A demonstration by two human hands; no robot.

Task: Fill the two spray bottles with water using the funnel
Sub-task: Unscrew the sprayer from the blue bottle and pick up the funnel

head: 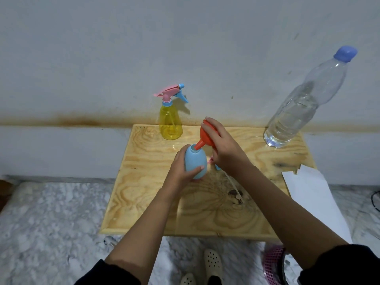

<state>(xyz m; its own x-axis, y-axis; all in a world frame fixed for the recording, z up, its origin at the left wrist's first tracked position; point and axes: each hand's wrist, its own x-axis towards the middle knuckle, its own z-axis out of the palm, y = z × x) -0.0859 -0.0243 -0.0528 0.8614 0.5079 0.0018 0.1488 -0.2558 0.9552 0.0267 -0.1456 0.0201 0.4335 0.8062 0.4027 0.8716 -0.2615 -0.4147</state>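
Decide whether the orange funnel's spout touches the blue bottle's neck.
Touching: the head view shows the orange funnel tilted, its spout tip inside the blue bottle mouth, against the rim.

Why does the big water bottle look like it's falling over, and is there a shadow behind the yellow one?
In the head view, the wide lens bends the edges, so the water bottle only seems to lean; the yellow spray bottle casts a soft shadow on the wall to its right; the middle, around the funnel, stays fairly sharp.
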